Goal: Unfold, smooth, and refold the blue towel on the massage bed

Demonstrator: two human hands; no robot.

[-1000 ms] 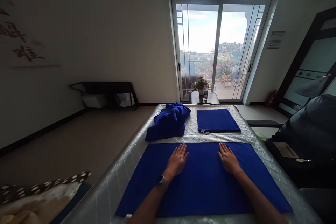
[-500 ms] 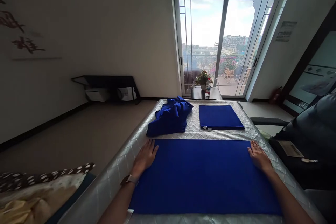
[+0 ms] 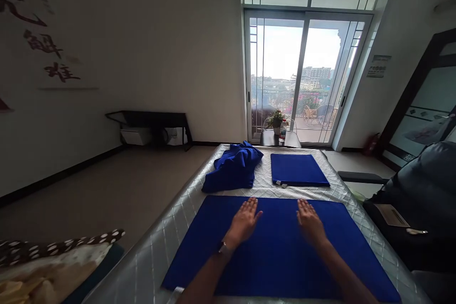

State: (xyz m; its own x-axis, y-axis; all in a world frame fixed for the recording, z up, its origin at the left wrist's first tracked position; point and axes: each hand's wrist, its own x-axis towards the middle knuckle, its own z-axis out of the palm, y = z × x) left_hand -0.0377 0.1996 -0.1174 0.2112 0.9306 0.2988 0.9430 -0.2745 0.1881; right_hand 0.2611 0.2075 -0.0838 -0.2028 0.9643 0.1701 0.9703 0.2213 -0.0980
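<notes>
A blue cloth (image 3: 274, 256) lies spread in a flat rectangle on the silvery quilted mattress (image 3: 149, 242). My left hand (image 3: 245, 221) rests flat on its upper middle, fingers stretched out, with a watch on the wrist. To the right, my right hand (image 3: 309, 218) is also flat over the cloth, fingers extended, with a stretch of blue between the two hands. Neither hand grips anything. Beyond them, a crumpled blue cloth (image 3: 233, 168) is heaped at the left, and a neatly folded blue cloth (image 3: 299, 169) with small white tags lies at the right.
A small table (image 3: 290, 140) with a potted plant (image 3: 276, 121) and a bottle (image 3: 282, 131) stands past the mattress, before sliding glass doors. A dark chair (image 3: 423, 199) is close on the right. Bedding with a polka-dot edge (image 3: 85, 241) lies at lower left.
Both hands have moved inward from the cloth's left and right edges to its middle, still flat. The view has tilted up a little.
</notes>
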